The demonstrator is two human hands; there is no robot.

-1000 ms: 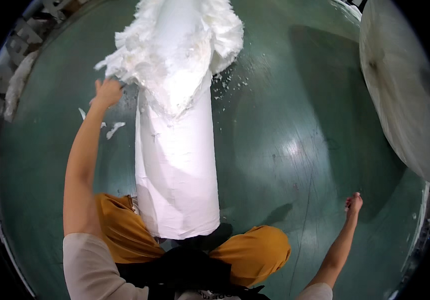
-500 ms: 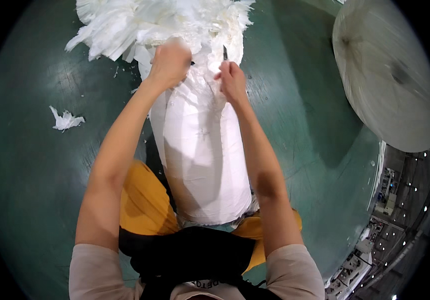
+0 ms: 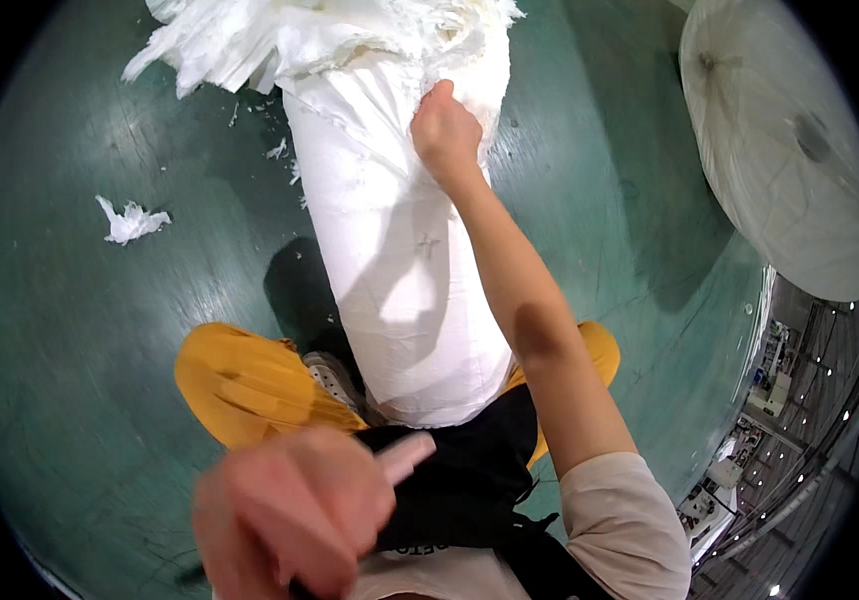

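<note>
One run of printed text is noted: short dark capital lettering (image 3: 435, 547) across the chest of the light shirt (image 3: 630, 505), at the lower middle of the frame, partly covered by the black apron (image 3: 455, 490), so the full wording cannot be established. On the white roll (image 3: 390, 280), centre of frame, stands a small, faint grey mark (image 3: 428, 243); whether it is a written character or a crease cannot be determined. Machinery (image 3: 772, 393) at the lower right edge appears too small for any marking to be read.
</note>
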